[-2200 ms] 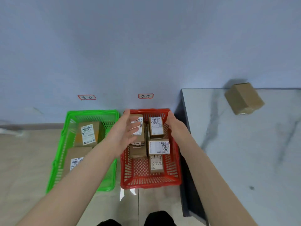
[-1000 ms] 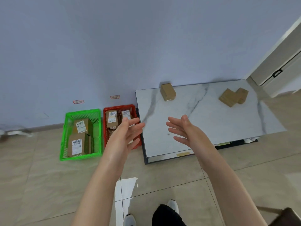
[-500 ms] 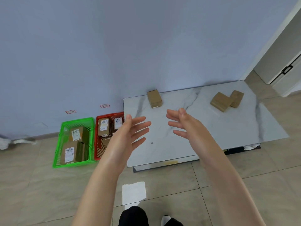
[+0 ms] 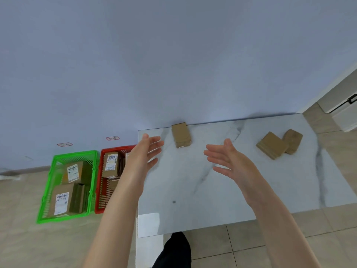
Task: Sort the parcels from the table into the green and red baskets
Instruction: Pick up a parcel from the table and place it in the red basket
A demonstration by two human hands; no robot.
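Note:
Three brown cardboard parcels lie on the white marble table (image 4: 222,200): one parcel (image 4: 181,134) at the back left by the wall, and two touching parcels (image 4: 272,145) (image 4: 293,141) at the back right. My left hand (image 4: 144,154) hovers open above the table's left edge, just left of the back-left parcel. My right hand (image 4: 230,161) is open over the middle of the table, palm turned left. On the floor to the left stand the green basket (image 4: 53,178) and the red basket (image 4: 99,190), each holding labelled parcels; my left forearm hides part of the red one.
Two small red-framed labels (image 4: 64,144) (image 4: 112,138) are stuck on the blue wall above the baskets. A white door or cabinet (image 4: 340,111) stands at the far right. Beige floor tiles surround the table, and my dark trouser leg (image 4: 173,250) shows below.
I have stepped back from the red basket and turned right toward the table. Both empty hands have moved over the tabletop, closer to the back-left parcel.

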